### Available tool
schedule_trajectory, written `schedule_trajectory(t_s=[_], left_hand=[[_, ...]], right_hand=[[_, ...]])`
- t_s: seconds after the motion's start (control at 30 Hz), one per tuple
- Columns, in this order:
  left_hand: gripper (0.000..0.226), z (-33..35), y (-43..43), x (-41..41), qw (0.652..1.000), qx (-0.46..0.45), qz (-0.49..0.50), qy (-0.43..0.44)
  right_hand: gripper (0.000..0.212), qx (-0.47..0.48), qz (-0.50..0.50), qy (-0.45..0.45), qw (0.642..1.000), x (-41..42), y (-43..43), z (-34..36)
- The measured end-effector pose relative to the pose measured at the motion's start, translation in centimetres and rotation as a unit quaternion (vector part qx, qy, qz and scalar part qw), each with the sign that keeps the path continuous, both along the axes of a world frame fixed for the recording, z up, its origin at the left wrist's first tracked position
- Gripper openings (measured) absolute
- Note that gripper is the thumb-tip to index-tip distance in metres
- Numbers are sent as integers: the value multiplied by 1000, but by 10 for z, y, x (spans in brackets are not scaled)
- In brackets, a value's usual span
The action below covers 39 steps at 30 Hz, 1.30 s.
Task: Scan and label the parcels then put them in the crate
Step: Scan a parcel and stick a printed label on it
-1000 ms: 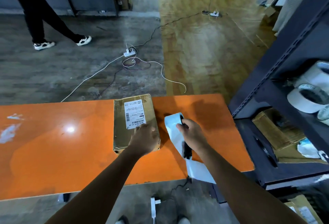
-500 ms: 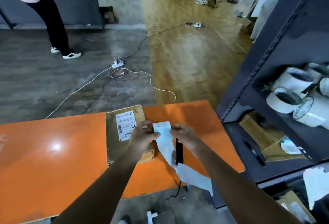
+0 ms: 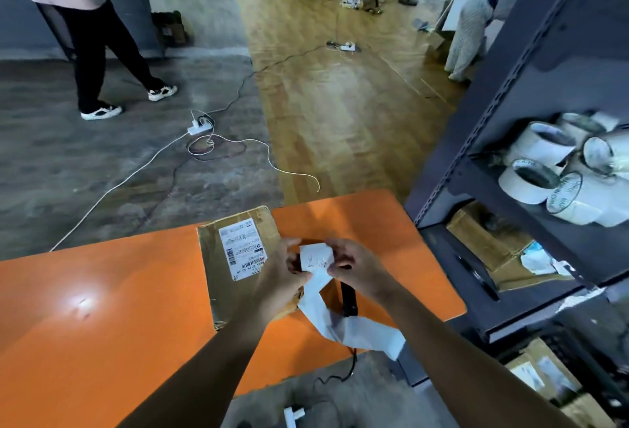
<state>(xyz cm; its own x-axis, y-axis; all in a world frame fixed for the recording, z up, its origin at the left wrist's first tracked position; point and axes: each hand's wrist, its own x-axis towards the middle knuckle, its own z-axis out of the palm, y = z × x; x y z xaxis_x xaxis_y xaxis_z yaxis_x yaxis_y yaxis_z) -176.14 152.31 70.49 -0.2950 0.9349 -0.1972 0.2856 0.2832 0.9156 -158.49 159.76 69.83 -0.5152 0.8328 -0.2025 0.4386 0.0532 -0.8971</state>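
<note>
A flat brown cardboard parcel (image 3: 224,267) with a white shipping label (image 3: 242,247) lies on the orange table (image 3: 102,308). Just right of it, both hands hold the top end of a white label strip (image 3: 316,257). My left hand (image 3: 282,274) pinches its left edge and my right hand (image 3: 354,267) pinches its right edge. The strip's tail (image 3: 360,332) trails down over the table's front edge. A black scanner (image 3: 349,301) with a cord lies under my right wrist, partly hidden.
A dark metal shelf rack (image 3: 510,141) stands at the right, with white tape rolls (image 3: 544,175), cardboard boxes (image 3: 483,240) and a pen (image 3: 476,277). Cables and a power strip (image 3: 199,128) lie on the floor beyond the table. A person (image 3: 95,53) stands at far left.
My left hand left the parcel and joined the right hand on the label strip. The strip's top end has come up between both hands. The view tilted upward.
</note>
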Motion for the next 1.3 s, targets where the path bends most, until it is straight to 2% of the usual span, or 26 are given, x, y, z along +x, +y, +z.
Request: schedule_trajectory(t_s=[0.13, 0.27, 0.47, 0.6, 0.67, 0.77, 1.0, 1.1, 1.17, 1.23, 1.3], left_hand=[[61, -2, -4, 4, 997, 13, -32, 74], [56, -4, -7, 9, 994, 14, -35, 102], [55, -4, -8, 11, 992, 8, -36, 124], [54, -4, -8, 13, 989, 17, -35, 142], [53, -4, -8, 13, 988, 23, -33, 148], [52, -4, -7, 14, 987, 30, -32, 152], [53, -6, -4, 21, 987, 18, -28, 157], [51, -7, -2, 24, 985, 3, -30, 169], [50, -6, 1, 25, 988, -17, -24, 154], [47, -6, 7, 27, 994, -37, -1, 98], [43, -5, 13, 28, 998, -59, 22, 27]], right_hand=[[38, 31, -18, 0, 999, 4, -3, -4], [30, 53, -31, -14, 998, 4, -5, -4], [18, 56, -32, -43, 997, 7, -4, -2], [19, 56, -41, -51, 996, 7, -4, 0], [12, 44, -40, -48, 997, 6, -4, 1], [17, 33, -48, -42, 997, 5, -2, 2], [5, 53, -58, -61, 995, 6, -3, 4], [8, 65, -57, -61, 994, 7, -6, 6], [9, 83, -58, -63, 993, 9, -7, 7], [14, 84, -46, -71, 993, 11, -8, 10], [32, 57, -22, -71, 996, 12, -9, 12]])
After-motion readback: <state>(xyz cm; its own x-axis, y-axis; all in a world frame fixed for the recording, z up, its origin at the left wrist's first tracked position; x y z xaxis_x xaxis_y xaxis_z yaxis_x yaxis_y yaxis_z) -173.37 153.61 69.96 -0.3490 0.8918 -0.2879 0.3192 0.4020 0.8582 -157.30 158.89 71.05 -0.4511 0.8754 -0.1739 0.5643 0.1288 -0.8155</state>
